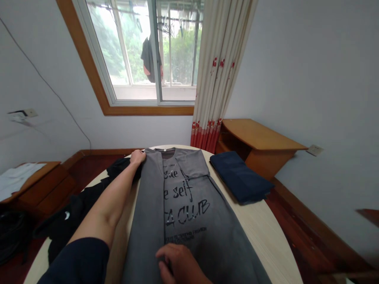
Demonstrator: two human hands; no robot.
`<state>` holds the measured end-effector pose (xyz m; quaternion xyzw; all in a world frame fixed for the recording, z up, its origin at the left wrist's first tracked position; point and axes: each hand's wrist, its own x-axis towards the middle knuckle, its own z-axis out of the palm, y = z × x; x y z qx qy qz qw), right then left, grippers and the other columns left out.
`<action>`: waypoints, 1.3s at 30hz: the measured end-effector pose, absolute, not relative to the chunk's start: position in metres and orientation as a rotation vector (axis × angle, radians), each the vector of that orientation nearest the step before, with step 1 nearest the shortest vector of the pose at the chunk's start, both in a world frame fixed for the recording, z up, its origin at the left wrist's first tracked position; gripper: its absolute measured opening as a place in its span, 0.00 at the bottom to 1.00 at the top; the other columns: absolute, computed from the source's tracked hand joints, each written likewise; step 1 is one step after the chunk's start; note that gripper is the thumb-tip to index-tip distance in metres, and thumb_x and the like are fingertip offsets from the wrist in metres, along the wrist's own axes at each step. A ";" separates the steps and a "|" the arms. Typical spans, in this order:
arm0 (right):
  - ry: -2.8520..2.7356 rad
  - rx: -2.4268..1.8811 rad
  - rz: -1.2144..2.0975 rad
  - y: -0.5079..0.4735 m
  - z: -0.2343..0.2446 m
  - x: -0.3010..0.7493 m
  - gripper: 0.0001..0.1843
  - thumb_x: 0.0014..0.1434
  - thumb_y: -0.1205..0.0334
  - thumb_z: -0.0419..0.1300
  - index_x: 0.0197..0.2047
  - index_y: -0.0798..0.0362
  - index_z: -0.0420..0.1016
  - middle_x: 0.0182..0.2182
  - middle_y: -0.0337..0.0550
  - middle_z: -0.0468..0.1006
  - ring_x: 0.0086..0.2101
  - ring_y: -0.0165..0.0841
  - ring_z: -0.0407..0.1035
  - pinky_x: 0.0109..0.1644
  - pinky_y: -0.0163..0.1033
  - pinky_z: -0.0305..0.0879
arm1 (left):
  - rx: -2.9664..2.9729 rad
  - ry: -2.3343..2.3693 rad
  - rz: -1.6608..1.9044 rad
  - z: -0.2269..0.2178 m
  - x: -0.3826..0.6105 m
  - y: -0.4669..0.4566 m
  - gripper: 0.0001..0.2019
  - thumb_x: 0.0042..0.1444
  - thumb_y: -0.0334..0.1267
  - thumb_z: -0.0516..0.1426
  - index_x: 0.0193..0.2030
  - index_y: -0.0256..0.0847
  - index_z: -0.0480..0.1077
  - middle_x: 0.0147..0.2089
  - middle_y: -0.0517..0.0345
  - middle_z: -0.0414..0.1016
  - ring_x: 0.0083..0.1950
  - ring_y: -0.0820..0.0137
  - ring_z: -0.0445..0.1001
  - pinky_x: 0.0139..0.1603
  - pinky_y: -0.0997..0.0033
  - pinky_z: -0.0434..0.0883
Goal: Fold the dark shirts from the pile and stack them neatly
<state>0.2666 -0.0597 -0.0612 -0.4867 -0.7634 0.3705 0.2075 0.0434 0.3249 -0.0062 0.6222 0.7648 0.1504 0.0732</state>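
Observation:
A grey T-shirt [204, 209] with black lettering lies spread on the round table, its collar toward the window. Its left side is folded inward over part of the print, and the right sleeve lies across the chest. At the far left shoulder corner, my left hand [137, 156] is closed on the cloth; its fingertips are partly hidden. My right hand [180, 261] has curled fingers at the folded edge near the bottom of the print, closed on the fabric there. The shirt's hem runs out of view.
A folded dark navy garment [239, 175] lies on the table [278, 232] to the right. Black clothing [79, 213] is heaped along the left side, partly behind my left arm. Beyond stand a wooden desk [260, 134], a patterned curtain [219, 79] and a window [177, 51].

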 end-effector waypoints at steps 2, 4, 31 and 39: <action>-2.115 -1.368 1.025 -0.060 -0.061 0.267 0.17 0.56 0.66 0.58 0.48 0.48 0.79 0.37 0.42 0.82 0.36 0.34 0.74 0.44 0.35 0.65 | 1.892 2.300 0.471 -0.005 0.036 0.322 0.17 0.65 0.43 0.50 0.43 0.37 0.77 0.47 0.41 0.81 0.47 0.59 0.78 0.44 0.67 0.72; -2.120 -1.392 1.029 -0.060 -0.062 0.268 0.17 0.56 0.67 0.58 0.48 0.48 0.79 0.35 0.42 0.82 0.35 0.34 0.74 0.43 0.34 0.65 | 1.927 2.299 0.474 -0.006 0.033 0.317 0.18 0.65 0.44 0.49 0.42 0.36 0.77 0.45 0.41 0.81 0.45 0.59 0.78 0.44 0.67 0.72; -2.260 -1.459 0.926 -0.064 -0.044 0.273 0.19 0.59 0.66 0.54 0.51 0.50 0.79 0.45 0.45 0.83 0.46 0.40 0.76 0.51 0.38 0.67 | 2.377 2.005 0.006 -0.044 0.086 0.275 0.38 0.67 0.60 0.33 0.75 0.40 0.49 0.78 0.48 0.41 0.77 0.51 0.40 0.71 0.36 0.43; -2.251 -1.421 0.895 -0.066 -0.029 0.276 0.18 0.60 0.63 0.56 0.51 0.50 0.79 0.34 0.42 0.83 0.36 0.35 0.76 0.42 0.35 0.66 | 2.527 2.003 0.215 -0.027 0.110 0.193 0.34 0.70 0.52 0.33 0.74 0.34 0.51 0.77 0.47 0.44 0.77 0.53 0.43 0.72 0.39 0.43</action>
